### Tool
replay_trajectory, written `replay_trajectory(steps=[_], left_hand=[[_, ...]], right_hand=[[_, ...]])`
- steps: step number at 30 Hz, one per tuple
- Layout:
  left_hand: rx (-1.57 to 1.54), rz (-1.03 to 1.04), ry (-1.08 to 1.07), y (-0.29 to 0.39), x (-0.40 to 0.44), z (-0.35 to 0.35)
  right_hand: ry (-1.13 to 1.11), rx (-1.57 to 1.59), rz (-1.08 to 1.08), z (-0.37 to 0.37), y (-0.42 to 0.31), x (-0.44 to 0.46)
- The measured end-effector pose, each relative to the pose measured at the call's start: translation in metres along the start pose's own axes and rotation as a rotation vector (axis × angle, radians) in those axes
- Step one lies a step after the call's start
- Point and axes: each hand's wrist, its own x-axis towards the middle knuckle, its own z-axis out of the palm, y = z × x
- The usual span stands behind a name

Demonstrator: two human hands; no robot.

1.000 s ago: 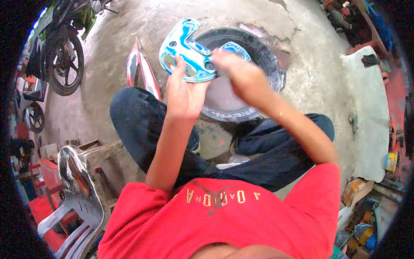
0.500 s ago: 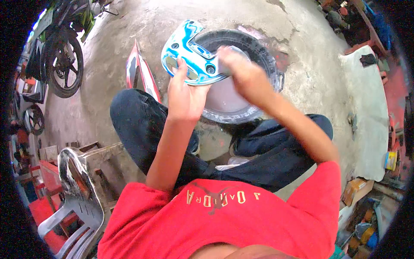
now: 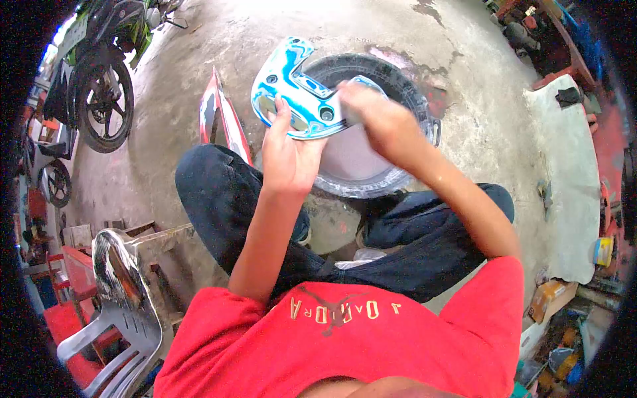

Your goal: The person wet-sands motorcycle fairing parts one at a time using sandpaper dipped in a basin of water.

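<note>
Left hand [image 3: 292, 156]: closed on a blue-and-white panel [image 3: 300, 99]. Thumb [image 3: 282, 116] lies over the near edge, pressed to the upper face; the other fingers go underneath, mostly hidden, so their exact spread cannot be read.

Right hand [image 3: 386, 126]: motion-blurred, at the panel's right portion. Fingers curled inward, little gap visible between them. A greyish smear shows under the fingertips; cannot tell whether they grip something or only touch the panel.

Panel: held clear of the floor [image 3: 478, 119], over the left side of a round black basin [image 3: 418, 99]. Curved outline, one arm pointing away from the person; two dark round holes visible in the painted face. A patterned part also shows just past the right hand.

Basin: on the floor in front of the person's feet, cloudy liquid [image 3: 358, 156] inside. Rim partly covered by panel and right hand.

Red-and-white piece [image 3: 233, 129]: left of the basin, apart from it, pointed end away from the person, near end beside the left knee [image 3: 212, 166].

Floor's left edge: motorcycle wheel [image 3: 103, 99]. Nearer: grey chair [image 3: 126, 278].
</note>
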Motion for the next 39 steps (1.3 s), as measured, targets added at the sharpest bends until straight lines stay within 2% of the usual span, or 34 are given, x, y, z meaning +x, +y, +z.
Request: replay_trajectory(steps=[3,5,7,9,11,13,16,19,21,23,24,25,27,30,33,35,36,37,38,39], left_hand=[[-0.002,-0.011,0.008,0.001,-0.002,0.006],[0.056,0.061,0.017,-0.004,0.006,-0.006],[0.065,0.068,0.018,-0.005,0.006,-0.008],[0.022,0.009,-0.006,-0.001,0.001,-0.002],[0.025,0.001,-0.003,-0.001,-0.005,0.008],[0.027,-0.016,-0.002,-0.001,-0.005,0.011],[0.19,-0.026,0.119,-0.004,-0.002,-0.002],[0.049,-0.043,0.014,-0.005,-0.003,0.004],[0.045,-0.056,0.006,-0.005,-0.006,0.008],[0.053,-0.063,0.021,-0.006,-0.004,0.009],[0.084,-0.067,-0.007,-0.008,-0.002,0.004],[0.088,-0.065,-0.021,-0.009,0.0,-0.001],[0.112,-0.068,-0.057,-0.007,0.004,-0.009],[0.06,-0.078,0.015,-0.005,-0.005,0.01],[0.131,-0.053,0.031,-0.008,-0.002,0.008],[0.245,-0.029,0.104,-0.005,0.002,0.0],[0.134,-0.049,-0.079,-0.008,0.009,-0.013],[0.142,-0.069,-0.058,-0.006,0.006,-0.009],[0.147,-0.086,-0.04,-0.005,0.001,0.0],[0.149,-0.101,-0.025,-0.004,-0.002,0.006]], right_hand=[[-0.029,0.004,0.207,-0.005,0.013,0.003],[0.004,-0.035,-0.025,0.0,-0.019,0.0],[-0.044,0.002,-0.152,-0.004,-0.042,0.003],[0.008,-0.01,-0.077,-0.003,-0.012,0.005],[0.008,-0.036,0.24,-0.005,0.014,0.008],[0.048,-0.035,0.109,-0.001,0.006,0.004],[-0.027,0.076,-0.157,0.0,-0.054,0.004],[-0.005,-0.023,-0.064,0.006,-0.006,0.003],[-0.042,-0.093,0.175,0.003,0.015,0.004],[0.004,-0.058,0.006,0.011,-0.002,-0.004],[0.011,0.077,0.003,0.013,-0.03,-0.003],[-0.048,0.13,-0.093,0.006,-0.047,0.0],[-0.053,0.151,-0.157,0.004,-0.03,0.002],[-0.069,-0.001,0.14,0.008,0.011,0.001],[0.017,0.084,-0.025,0.011,-0.031,-0.009],[0.021,0.054,-0.074,0.013,-0.023,-0.008],[0.025,0.037,-0.097,0.014,-0.015,-0.007],[0.031,0.017,-0.121,0.014,-0.004,-0.006],[-0.005,-0.062,0.017,0.015,0.021,-0.004],[0.059,0.067,0.277,0.019,0.037,-0.009]])
